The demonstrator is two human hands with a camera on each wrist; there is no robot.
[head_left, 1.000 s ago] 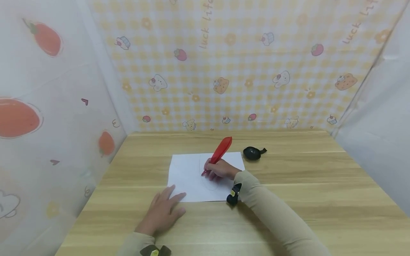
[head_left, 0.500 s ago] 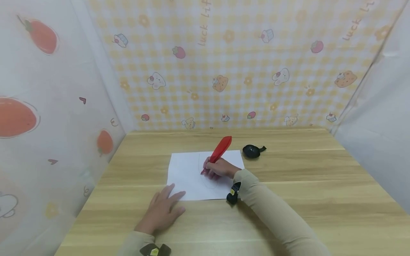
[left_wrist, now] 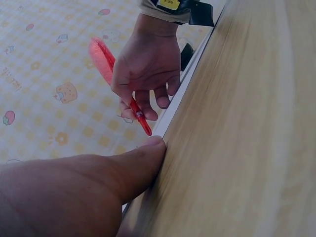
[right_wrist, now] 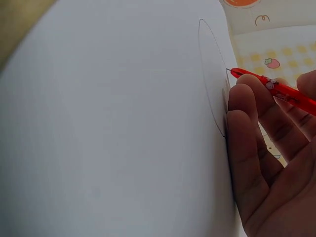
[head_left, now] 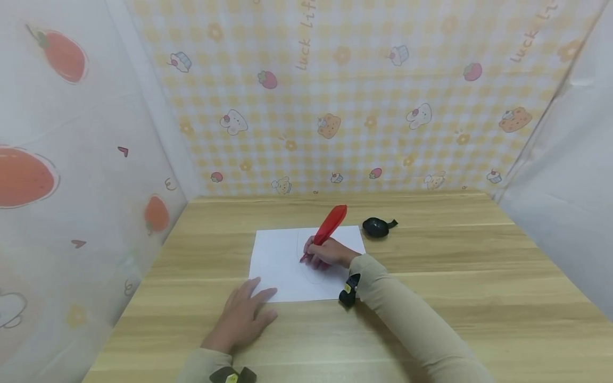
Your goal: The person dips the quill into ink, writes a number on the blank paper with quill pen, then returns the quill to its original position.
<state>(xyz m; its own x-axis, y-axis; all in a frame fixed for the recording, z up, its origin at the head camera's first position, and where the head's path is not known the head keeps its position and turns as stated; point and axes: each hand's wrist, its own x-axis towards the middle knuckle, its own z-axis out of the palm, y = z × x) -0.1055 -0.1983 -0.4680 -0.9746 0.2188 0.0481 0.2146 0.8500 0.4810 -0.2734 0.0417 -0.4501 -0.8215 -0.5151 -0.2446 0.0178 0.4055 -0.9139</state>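
Note:
My right hand [head_left: 331, 252] grips a red pen [head_left: 330, 226] whose upper end is shaped like a feather. In the right wrist view, the tip of the pen [right_wrist: 242, 73] meets the white paper [right_wrist: 123, 108] at a thin curved outline [right_wrist: 205, 79]. The edge of that hand rests on the sheet and covers part of the outline in the head view. My left hand [head_left: 244, 316] lies with spread fingers over the near left corner of the paper [head_left: 278, 255]. From the left wrist, its thumb [left_wrist: 143, 158] shows near the sheet's edge.
A small black oval object [head_left: 375, 227] with a short tail lies on the wooden table [head_left: 455, 250], just beyond the paper's far right corner. A yellow checked cloth [head_left: 373, 106] hangs behind the table, with a white printed one [head_left: 96, 127] at the left.
The head view has shifted slightly. Both hands, the pen and the paper keep nearly the same places, with the pen tip on the left side of the outline throughout.

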